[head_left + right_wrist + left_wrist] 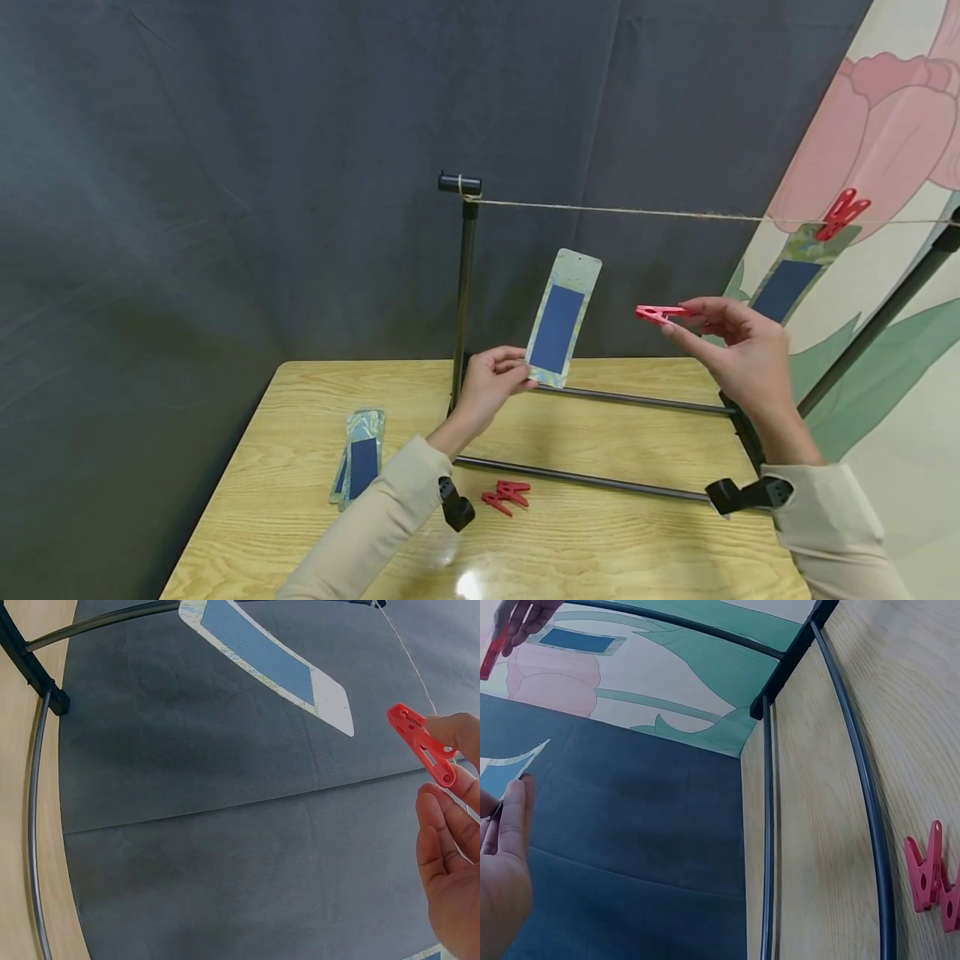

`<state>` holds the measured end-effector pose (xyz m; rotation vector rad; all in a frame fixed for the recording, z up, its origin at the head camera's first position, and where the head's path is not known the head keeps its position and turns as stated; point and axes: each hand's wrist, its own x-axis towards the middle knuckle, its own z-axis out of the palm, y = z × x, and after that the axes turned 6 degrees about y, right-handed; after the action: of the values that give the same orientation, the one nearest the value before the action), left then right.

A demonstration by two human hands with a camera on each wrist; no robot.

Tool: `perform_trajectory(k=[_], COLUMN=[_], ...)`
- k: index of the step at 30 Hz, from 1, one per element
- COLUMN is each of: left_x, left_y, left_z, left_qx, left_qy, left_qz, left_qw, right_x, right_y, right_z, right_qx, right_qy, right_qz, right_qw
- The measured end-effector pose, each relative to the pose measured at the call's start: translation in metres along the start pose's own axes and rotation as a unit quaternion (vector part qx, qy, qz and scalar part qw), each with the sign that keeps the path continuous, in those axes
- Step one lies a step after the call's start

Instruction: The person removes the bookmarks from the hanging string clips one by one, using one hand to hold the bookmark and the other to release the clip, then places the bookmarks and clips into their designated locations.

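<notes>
My left hand [497, 385] pinches the lower end of a bookmark-like card [558, 325], pale green with a dark blue panel, held tilted below the string [600, 208]. In the right wrist view that card [262, 656] looks slightly bowed. My right hand [738, 346] holds a red clothespin [663, 313] between thumb and fingers, to the right of the card and apart from it. Farther right, another red clothespin [843, 214] grips a similar card [787, 283] on the string; my right hand partly covers that card's lower end.
A black frame [462, 292] carries the string, its base bars lying on the wooden table [600, 550]. Several similar cards [363, 458] lie stacked at the left. Two red clothespins [507, 495] rest near the front bar. A dark curtain [337, 167] hangs behind.
</notes>
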<state>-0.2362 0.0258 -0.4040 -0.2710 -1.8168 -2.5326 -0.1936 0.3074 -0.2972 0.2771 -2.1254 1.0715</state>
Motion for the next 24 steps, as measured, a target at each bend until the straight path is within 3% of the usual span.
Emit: perform_trajectory(k=[24], left_x=[-0.016], left_y=[0.000], left_z=[-0.023], left_qx=[0.003], left_qy=[0.019], left_qz=[-0.020], left_qw=[0.9996], right_x=[-0.017], right_y=[-0.004], right_z=[0.014], right_qx=[0.018], right_qy=[-0.024], right_qz=[-0.003], right_qw=[0.9995])
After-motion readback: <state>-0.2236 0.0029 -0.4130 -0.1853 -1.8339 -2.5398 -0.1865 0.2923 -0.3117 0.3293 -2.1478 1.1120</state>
